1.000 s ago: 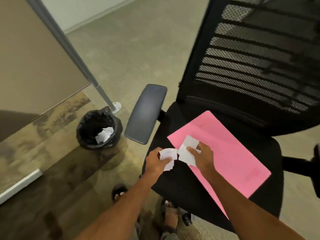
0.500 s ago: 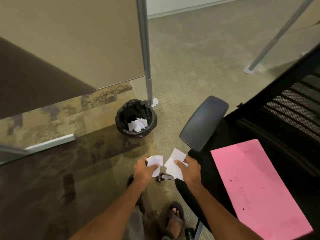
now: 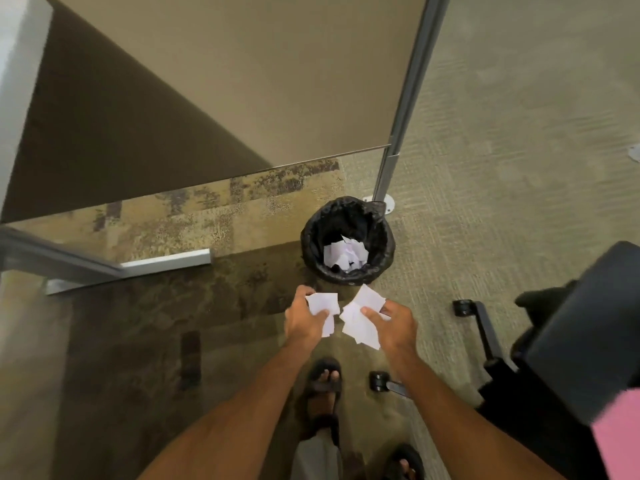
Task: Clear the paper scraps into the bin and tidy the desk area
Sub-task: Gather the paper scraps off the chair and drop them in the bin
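A small round bin [image 3: 311,237] lined with a black bag stands on the carpet, with several white paper scraps [image 3: 344,254] lying inside it. My left hand [image 3: 304,318] grips a few white scraps [image 3: 323,303]. My right hand [image 3: 393,323] grips a larger bunch of white scraps [image 3: 360,318]. Both hands are held side by side, just short of the bin's near rim and slightly above the floor.
A beige partition panel [image 3: 242,81] with a grey post [image 3: 408,98] stands behind the bin. The black office chair [image 3: 581,341], its wheeled base [image 3: 481,327] and a pink folder [image 3: 620,434] are at the right. My sandalled feet [image 3: 323,386] are below the hands.
The view has swung left from the chair to the bin. Both hands carried their scraps away from the chair seat and now hover close to the bin.
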The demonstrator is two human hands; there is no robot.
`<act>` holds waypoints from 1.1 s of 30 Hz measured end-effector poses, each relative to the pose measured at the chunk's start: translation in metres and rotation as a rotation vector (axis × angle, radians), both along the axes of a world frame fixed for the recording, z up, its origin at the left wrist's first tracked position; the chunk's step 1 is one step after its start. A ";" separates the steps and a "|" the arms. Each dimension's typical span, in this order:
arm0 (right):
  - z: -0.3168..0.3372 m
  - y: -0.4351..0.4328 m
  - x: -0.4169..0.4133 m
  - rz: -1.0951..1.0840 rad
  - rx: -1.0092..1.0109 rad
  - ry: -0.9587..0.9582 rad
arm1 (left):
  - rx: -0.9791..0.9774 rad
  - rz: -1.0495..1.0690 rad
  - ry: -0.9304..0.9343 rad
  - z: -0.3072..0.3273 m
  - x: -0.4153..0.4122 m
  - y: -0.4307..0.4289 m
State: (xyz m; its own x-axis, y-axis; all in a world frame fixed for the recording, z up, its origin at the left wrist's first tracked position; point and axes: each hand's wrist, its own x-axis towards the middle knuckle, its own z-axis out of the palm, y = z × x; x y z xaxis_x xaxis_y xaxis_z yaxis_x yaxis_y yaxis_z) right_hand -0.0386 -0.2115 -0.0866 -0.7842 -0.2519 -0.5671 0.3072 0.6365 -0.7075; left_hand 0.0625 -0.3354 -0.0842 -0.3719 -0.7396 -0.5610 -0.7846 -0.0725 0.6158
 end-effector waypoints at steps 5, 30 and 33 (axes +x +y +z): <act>-0.050 -0.054 -0.043 -0.120 -0.002 -0.035 | -0.001 -0.012 -0.027 -0.043 -0.046 -0.058; -0.174 -0.191 -0.149 0.054 0.241 0.099 | -0.028 -0.259 -0.071 -0.198 -0.167 -0.165; -0.164 -0.182 -0.139 0.243 0.256 0.191 | -0.075 -0.355 -0.066 -0.186 -0.151 -0.156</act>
State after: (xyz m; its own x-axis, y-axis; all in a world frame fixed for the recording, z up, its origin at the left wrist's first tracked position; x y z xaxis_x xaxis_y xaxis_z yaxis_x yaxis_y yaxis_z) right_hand -0.1771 -0.3938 -0.2502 -0.8162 -0.3127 -0.4857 0.0044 0.8374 -0.5466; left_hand -0.0883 -0.4915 -0.2698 -0.5778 -0.6110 -0.5411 -0.7908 0.2550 0.5564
